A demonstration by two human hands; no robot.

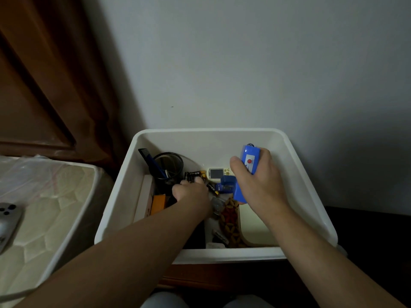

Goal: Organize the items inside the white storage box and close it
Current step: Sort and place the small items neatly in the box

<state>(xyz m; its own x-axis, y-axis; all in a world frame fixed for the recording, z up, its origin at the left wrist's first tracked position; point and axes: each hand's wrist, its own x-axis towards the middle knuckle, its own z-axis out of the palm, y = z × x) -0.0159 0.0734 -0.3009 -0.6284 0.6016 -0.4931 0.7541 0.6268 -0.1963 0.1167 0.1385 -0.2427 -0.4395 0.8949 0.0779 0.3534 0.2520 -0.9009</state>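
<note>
Nearest the camera, both forearms reach down into the white storage box, which sits w/ its back rim against the wall, bed just beside it on the left. No lid in view, so the box is open and closing looks a long way off; judging by the jumble, this is mid-sorting. Near end of the box: a bag of red & tan snacks and a pale flat container on the right, something dark under the left forearm, can't tell what. Left hand is low in the middle of the box, fingers curled down among small batteries; it seems to be pinching them, but the fingertips are hidden so can't say for sure. Orange item just left of that hand. Right hand is higher, over the right half, wrapped firmly round a blue gadget w/ a white label and red dot, held tilted, top end toward the far wall. Just between the hands: a smaller blue object, and beyond it a small white device w/ a screen. Further back left, a black mesh cup w/ a dark comb sticking out. Next move prob. calls for finding a free spot for the blue gadget, maybe far right where the floor looks bare, and gathering the loose batteries together.
</note>
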